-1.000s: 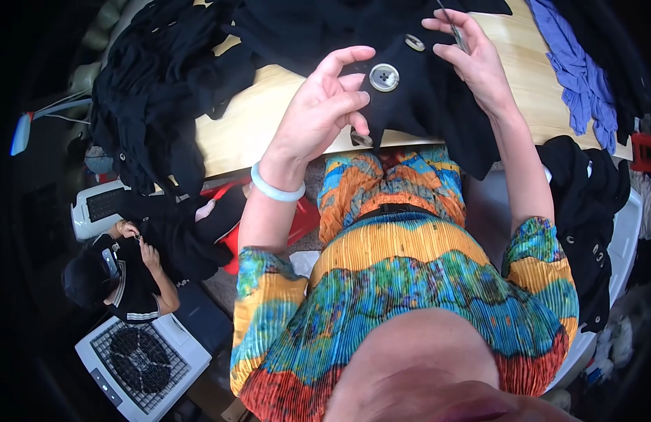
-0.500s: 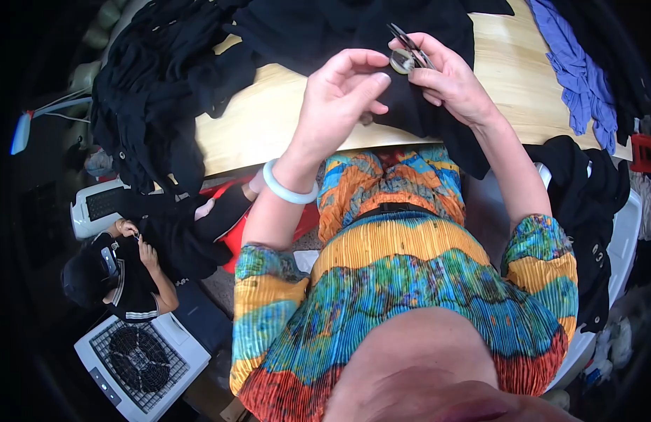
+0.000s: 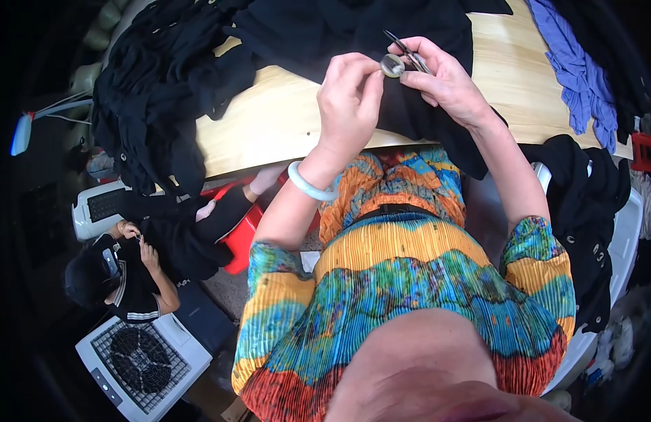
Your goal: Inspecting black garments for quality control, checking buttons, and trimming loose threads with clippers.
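Observation:
A large round greyish button point(image 3: 392, 66) with a pale rim is between my two hands, above the dark cloth on the table. My left hand point(image 3: 350, 98) is closed, its thumb and forefinger pinched at the button's left edge. Whether a thread or needle is also in that pinch is too small to tell. My right hand point(image 3: 448, 84) grips small dark scissors point(image 3: 403, 48), their tips pointing up and left. Its thumb reaches the button's right side. Black cloth point(image 3: 410, 112) hangs over the table edge below my hands.
Black garments point(image 3: 156, 91) pile on the left of the wooden table point(image 3: 262, 126); purple cloth point(image 3: 575, 70) lies at the right. Black garments fill a white tub point(image 3: 624, 260) beside me. At lower left, another person point(image 3: 93, 274) handles dark cloth near a fan unit point(image 3: 142, 359) and red stool point(image 3: 244, 239).
My left hand has moved slightly right, and its parted fingers have closed into a pinch at the button. The button and scissors have shifted a little left and down.

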